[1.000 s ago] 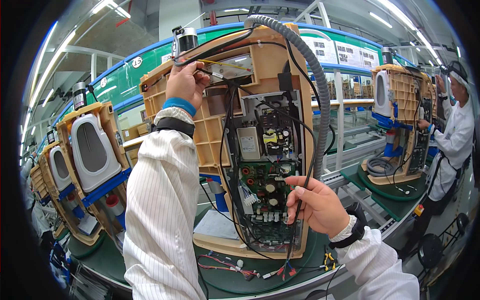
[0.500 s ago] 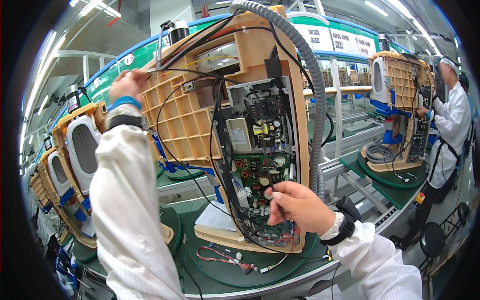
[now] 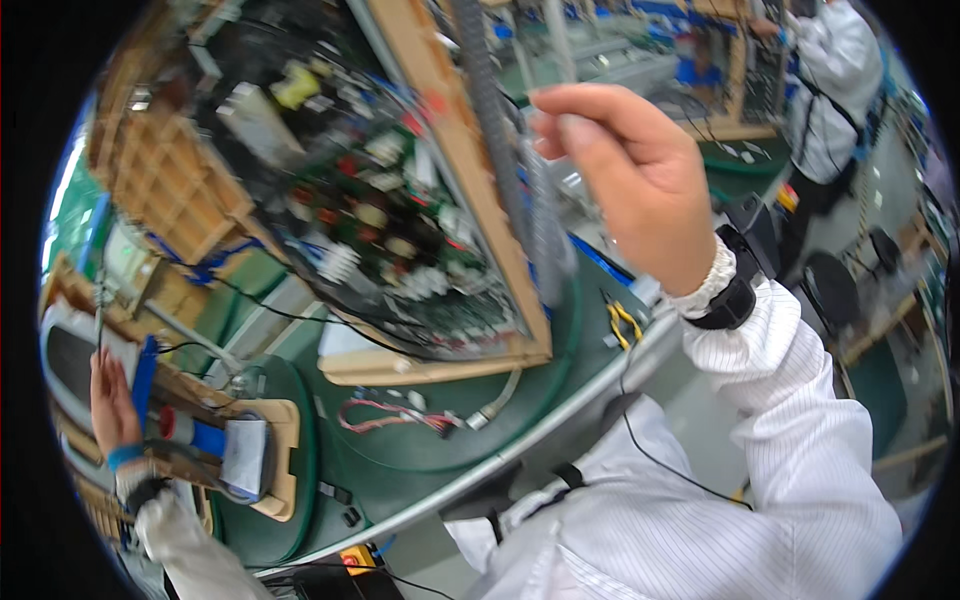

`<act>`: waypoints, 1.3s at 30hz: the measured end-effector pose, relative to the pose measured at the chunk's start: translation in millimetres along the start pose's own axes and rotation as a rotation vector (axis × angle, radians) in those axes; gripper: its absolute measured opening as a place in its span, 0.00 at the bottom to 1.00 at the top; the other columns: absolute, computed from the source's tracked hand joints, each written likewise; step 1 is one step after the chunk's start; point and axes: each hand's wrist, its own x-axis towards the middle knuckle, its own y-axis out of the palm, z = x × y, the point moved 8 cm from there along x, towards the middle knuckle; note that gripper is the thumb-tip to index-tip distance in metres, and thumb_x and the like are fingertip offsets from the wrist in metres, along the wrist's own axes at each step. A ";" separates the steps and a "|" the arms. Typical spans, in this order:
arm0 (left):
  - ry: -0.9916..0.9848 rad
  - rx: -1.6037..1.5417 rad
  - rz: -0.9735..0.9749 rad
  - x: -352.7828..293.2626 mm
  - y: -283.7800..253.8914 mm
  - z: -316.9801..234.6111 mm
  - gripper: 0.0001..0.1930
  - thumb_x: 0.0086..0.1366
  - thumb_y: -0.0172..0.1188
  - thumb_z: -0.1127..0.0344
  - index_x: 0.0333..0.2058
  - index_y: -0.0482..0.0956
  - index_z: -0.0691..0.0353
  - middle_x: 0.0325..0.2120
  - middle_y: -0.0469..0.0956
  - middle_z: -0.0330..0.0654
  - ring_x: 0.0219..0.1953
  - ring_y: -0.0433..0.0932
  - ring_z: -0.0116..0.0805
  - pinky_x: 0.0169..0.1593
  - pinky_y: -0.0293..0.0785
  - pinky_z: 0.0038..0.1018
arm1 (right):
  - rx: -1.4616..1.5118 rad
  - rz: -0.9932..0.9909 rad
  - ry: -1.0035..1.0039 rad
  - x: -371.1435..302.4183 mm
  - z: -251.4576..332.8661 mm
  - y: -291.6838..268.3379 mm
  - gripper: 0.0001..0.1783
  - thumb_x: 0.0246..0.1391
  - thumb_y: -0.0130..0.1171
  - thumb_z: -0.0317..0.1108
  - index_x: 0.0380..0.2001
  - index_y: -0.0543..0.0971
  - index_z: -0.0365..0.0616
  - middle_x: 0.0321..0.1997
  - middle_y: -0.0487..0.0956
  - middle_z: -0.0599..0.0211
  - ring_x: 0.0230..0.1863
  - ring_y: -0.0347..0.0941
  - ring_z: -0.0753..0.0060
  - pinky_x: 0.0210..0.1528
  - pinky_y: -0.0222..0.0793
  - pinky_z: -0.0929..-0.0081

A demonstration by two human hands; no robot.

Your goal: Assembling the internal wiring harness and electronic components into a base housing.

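My right hand is raised to the right of an upright tan housing with an exposed circuit board. Its thumb and forefinger are pinched together; anything between them is too small or blurred to make out. A grey corrugated hose runs along the housing's right edge, just behind the fingertips. Low at the far left, my left hand has its fingers stretched upward, beside a thin dark cord and another unit's oval grey panel. Motion smears the board and the ribbed tan panel.
A loose red-and-white wire bundle lies on the green round base. Yellow-handled pliers rest by the bench edge. A black cable hangs near my right arm. At upper right, a co-worker in white stands at another unit.
My view has tilted down and rightward. My left hand has left the wires at the panel's top and dropped to the far left. My right hand has moved off the circuit board, up and right.
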 end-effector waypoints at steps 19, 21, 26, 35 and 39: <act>-0.211 -0.007 0.220 -214.4 98.9 31.4 0.21 0.79 0.47 0.66 0.66 0.64 0.66 0.41 0.73 0.37 0.34 0.69 0.20 0.37 0.68 0.18 | -1.378 0.912 1.214 -281.1 -352.8 -96.2 0.38 0.47 0.66 0.59 0.53 0.82 0.39 0.57 0.80 0.52 0.58 0.78 0.53 0.56 0.74 0.57; -0.219 -0.006 0.242 -225.4 108.0 26.9 0.21 0.79 0.46 0.67 0.66 0.63 0.66 0.41 0.73 0.37 0.35 0.69 0.21 0.38 0.69 0.19 | -1.323 0.774 1.228 -281.5 -362.1 -102.9 0.37 0.44 0.67 0.59 0.49 0.84 0.39 0.56 0.80 0.47 0.56 0.79 0.53 0.55 0.75 0.60; -0.198 0.042 0.218 -238.9 116.3 26.6 0.20 0.79 0.45 0.65 0.66 0.64 0.64 0.43 0.75 0.36 0.36 0.71 0.20 0.38 0.73 0.18 | -0.625 0.179 1.243 -261.5 -357.0 -160.8 0.31 0.46 0.65 0.54 0.42 0.83 0.34 0.35 0.84 0.56 0.41 0.81 0.60 0.41 0.73 0.64; -0.222 -0.030 0.148 -245.2 129.4 46.5 0.19 0.77 0.52 0.65 0.62 0.70 0.64 0.40 0.77 0.34 0.30 0.70 0.18 0.34 0.70 0.16 | 0.726 -0.848 0.946 -205.8 -223.2 -154.1 0.11 0.64 0.55 0.36 0.44 0.69 0.43 0.37 0.70 0.60 0.39 0.72 0.56 0.47 0.76 0.50; -0.216 -0.005 0.136 -257.6 137.5 39.4 0.18 0.76 0.53 0.64 0.60 0.72 0.64 0.41 0.80 0.35 0.32 0.76 0.18 0.35 0.76 0.16 | 0.603 -0.212 0.738 -202.6 -138.1 -57.3 0.21 0.58 0.57 0.25 0.54 0.71 0.43 0.36 0.72 0.67 0.36 0.71 0.71 0.41 0.73 0.67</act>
